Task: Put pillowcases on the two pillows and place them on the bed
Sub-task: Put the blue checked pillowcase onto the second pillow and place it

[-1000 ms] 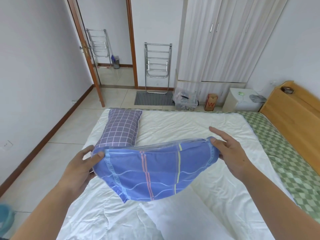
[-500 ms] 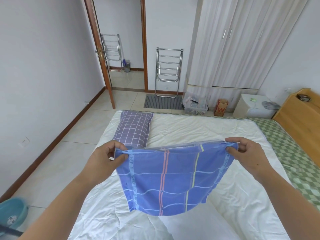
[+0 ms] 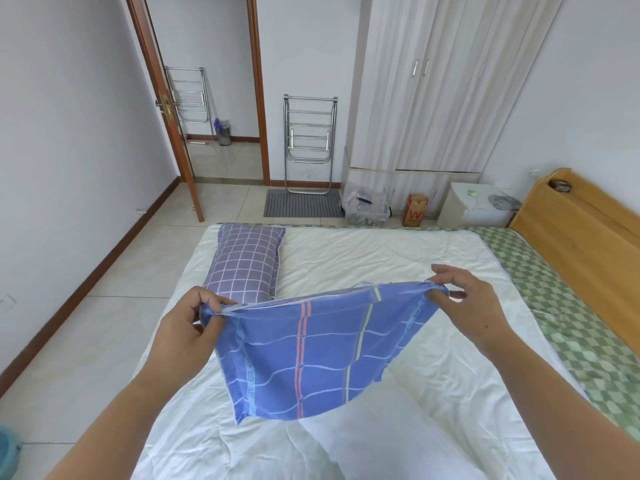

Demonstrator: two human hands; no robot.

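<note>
A blue pillowcase [image 3: 311, 355] with pink and yellow stripes hangs in the air above the bed [image 3: 398, 268], held by its top edge. My left hand [image 3: 188, 327] pinches the left corner and my right hand [image 3: 467, 303] pinches the right corner, stretching the edge taut. Below it, near the bottom of the view, lies a bare white pillow [image 3: 384, 441] on the white sheet. A second pillow [image 3: 244, 261] in a purple checked case lies at the bed's far left.
A wooden headboard [image 3: 581, 237] and a green checked strip [image 3: 568, 317] run along the right. Beyond the bed stand a wardrobe [image 3: 443, 84], a folded metal rack [image 3: 310, 140], a plastic bin [image 3: 367, 207] and a small white cabinet [image 3: 474, 206]. The tiled floor [image 3: 86, 341] lies to the left.
The pillowcase has been shaken out from a bunched fold into a hanging sheet. Both hands shifted to pinch its top corners and pulled apart.
</note>
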